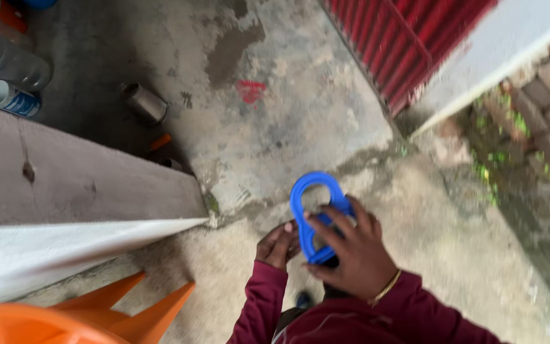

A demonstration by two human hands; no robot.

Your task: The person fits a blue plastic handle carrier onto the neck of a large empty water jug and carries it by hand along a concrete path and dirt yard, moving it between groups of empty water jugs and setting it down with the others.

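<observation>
Blue plastic piece: a flat, loop-shaped handle (314,213) held upright over the concrete floor (288,108), between both hands.
Right hand (351,251): fingers closed across the handle's lower part, gripping it.
Left hand (278,245): curled at the handle's lower left edge, touching it; whether it grasps cannot be told.
Progress: handle is in hand, joined to nothing visible; any fitting looks not yet done, as I judge.
Around: orange plastic stool (84,315) lower left, metal cup (144,103) and bottles (7,60) on the floor, well apart.
</observation>
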